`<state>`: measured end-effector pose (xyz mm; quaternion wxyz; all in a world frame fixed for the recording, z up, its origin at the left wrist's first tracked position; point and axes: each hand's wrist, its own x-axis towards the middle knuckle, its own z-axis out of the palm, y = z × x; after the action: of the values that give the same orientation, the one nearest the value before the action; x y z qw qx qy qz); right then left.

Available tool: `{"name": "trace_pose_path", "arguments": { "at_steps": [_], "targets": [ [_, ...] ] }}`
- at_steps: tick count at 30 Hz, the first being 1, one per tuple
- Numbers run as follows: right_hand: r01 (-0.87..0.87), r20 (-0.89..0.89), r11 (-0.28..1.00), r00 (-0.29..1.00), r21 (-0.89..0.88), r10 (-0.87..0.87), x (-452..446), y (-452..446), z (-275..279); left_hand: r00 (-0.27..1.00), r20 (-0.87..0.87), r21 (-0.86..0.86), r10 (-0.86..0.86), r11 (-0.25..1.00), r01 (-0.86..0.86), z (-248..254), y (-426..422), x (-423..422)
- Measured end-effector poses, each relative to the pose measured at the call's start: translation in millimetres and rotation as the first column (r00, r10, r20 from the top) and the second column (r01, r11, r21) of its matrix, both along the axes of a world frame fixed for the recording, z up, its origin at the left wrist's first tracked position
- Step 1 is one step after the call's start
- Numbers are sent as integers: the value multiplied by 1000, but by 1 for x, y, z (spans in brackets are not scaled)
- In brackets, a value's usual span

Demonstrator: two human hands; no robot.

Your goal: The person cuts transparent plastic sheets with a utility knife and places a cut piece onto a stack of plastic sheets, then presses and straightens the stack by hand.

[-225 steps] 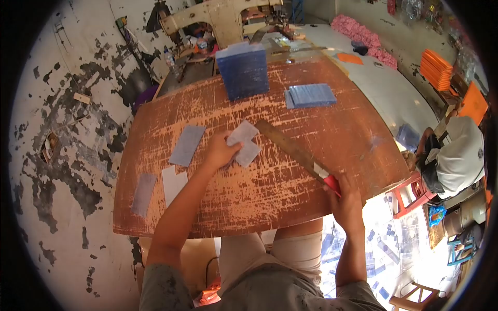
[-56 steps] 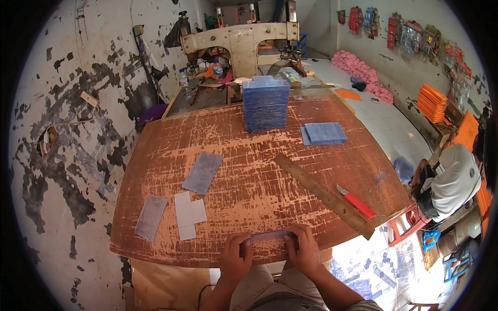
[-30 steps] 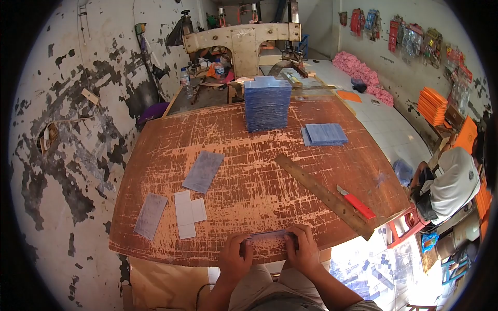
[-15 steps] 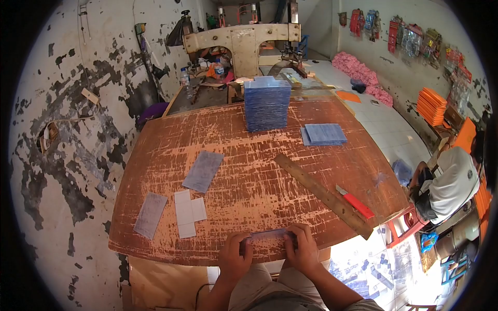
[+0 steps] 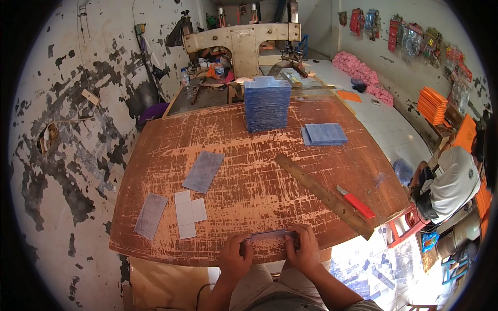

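At the table's near edge, my left hand [image 5: 236,255] and my right hand [image 5: 304,245] grip the two ends of a thin blue-grey sheet stack [image 5: 270,234]. It is seen nearly edge-on, so how many sheets it holds I cannot tell. Left of my hands lie a white cross-shaped card template [image 5: 183,215] and two grey-blue rectangular pieces, one nearer [image 5: 151,215] and one farther [image 5: 204,172]. To the right, a long worn ruler [image 5: 322,195] lies slanted, with a red-handled cutter knife [image 5: 358,203] beside it.
A tall stack of blue sheets [image 5: 266,106] and a low pile [image 5: 326,134] stand toward the back of the scratched brown table [image 5: 244,150]. Behind is a pale metal press [image 5: 244,44]. A seated person [image 5: 455,176] is at the right, near a red stool [image 5: 404,228].
The sheet stack between my hands has tilted slightly, its top edge now showing narrower and darker. My hands stay almost in the same place; the things on the table have not moved.
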<state>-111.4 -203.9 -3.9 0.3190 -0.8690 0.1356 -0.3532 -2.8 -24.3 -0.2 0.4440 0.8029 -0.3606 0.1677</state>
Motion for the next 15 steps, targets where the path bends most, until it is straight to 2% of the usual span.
{"name": "trace_pose_path", "arguments": {
  "at_steps": [6, 15],
  "targets": [
    [-1, 14, 1000, 1000, -16, 1, 0, -2, -3, 999, -46, 0, 8, 1000, -8, 1, 0, -1],
    [0, 9, 1000, 1000, -27, 1, 0, -2, -2, 1000, 7, 2, 5, 1000, -5, 0, 0, 0]
  ]
}}
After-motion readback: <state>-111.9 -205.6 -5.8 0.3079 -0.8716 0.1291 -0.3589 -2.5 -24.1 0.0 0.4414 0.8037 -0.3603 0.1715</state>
